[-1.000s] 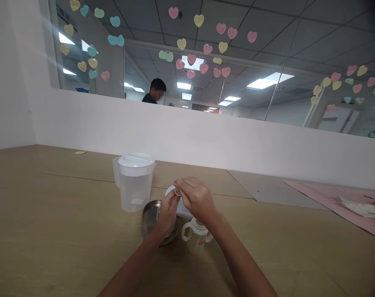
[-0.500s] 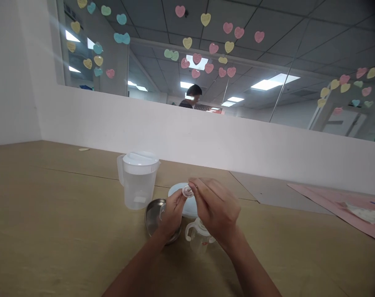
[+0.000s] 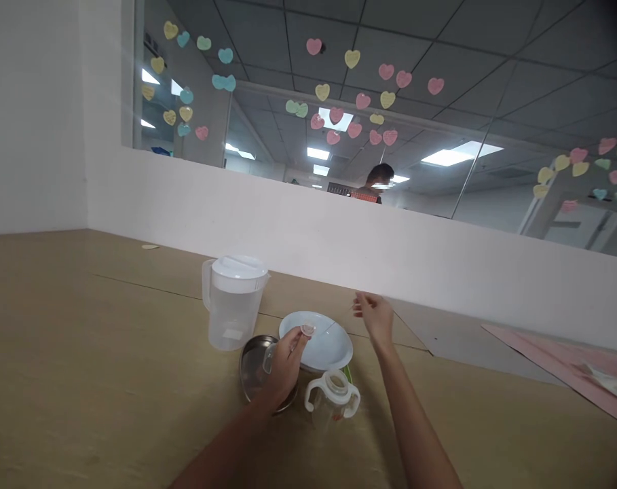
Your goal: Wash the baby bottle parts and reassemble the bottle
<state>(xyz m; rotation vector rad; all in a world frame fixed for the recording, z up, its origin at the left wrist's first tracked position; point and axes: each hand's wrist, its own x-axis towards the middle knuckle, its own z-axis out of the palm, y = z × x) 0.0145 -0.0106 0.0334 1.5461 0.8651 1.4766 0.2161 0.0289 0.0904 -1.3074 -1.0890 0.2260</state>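
My left hand [image 3: 286, 360] pinches a small clear round piece [image 3: 307, 329] over the left edge of a pale blue bowl [image 3: 328, 346]. To the bowl's right, my right hand [image 3: 375, 316] is raised with its fingers bent together; what they hold, if anything, is too small to name. A clear bottle with two white handles [image 3: 337, 390] stands upright in front of the bowl, its top open. Partly behind my left hand lies a steel tray [image 3: 251, 367], with a clear item [image 3: 268, 360] in it.
A lidded translucent pitcher [image 3: 235, 305] stands behind the tray. Something green [image 3: 347, 373] shows beside the bowl. On the right lies a pink sheet [image 3: 547, 363] with a white plastic item [image 3: 613, 382]. Behind the glass is a person [image 3: 377, 182].
My right hand has moved away from the round piece, up and to the right, uncovering the bowl and bottle. My left hand still holds the piece. The view has shifted, and the person appears farther right.
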